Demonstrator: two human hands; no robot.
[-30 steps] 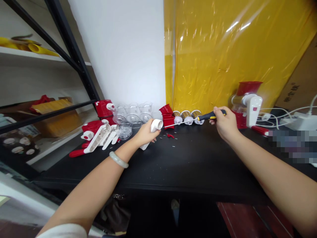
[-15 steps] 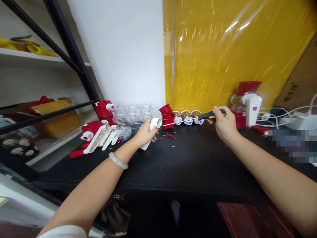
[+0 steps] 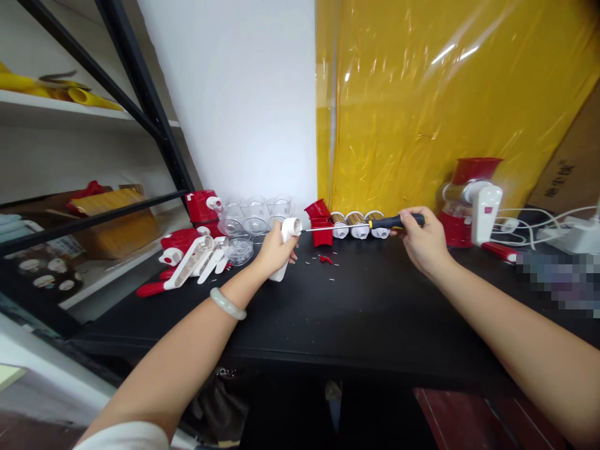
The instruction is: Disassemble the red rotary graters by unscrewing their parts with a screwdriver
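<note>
My left hand (image 3: pixel 275 251) grips a white plastic crank arm (image 3: pixel 291 227), its round hollow end turned toward the right. A screwdriver (image 3: pixel 389 222) with a black and yellow handle lies in the closed fingers of my right hand (image 3: pixel 422 240). Its long shaft runs level to the left, and the tip reaches the crank arm's round end; whether it sits on a screw cannot be seen. On the table below are a small red plastic piece (image 3: pixel 325 259) and several tiny metal pins or screws (image 3: pixel 332 279).
Red housings (image 3: pixel 201 206), white crank parts (image 3: pixel 190 261) and clear cups (image 3: pixel 255 215) stand at left. Red hoppers (image 3: pixel 320 225) and grater drums (image 3: pixel 360 226) line the back. An assembled rotary grater (image 3: pixel 473 200), white cables (image 3: pixel 539 219) and a power strip (image 3: pixel 569 232) are at right.
The whole view has shifted slightly, so things appear a little further right. Both hands keep their holds; the screwdriver remains at the crank arm's round end and lies slightly more level.
</note>
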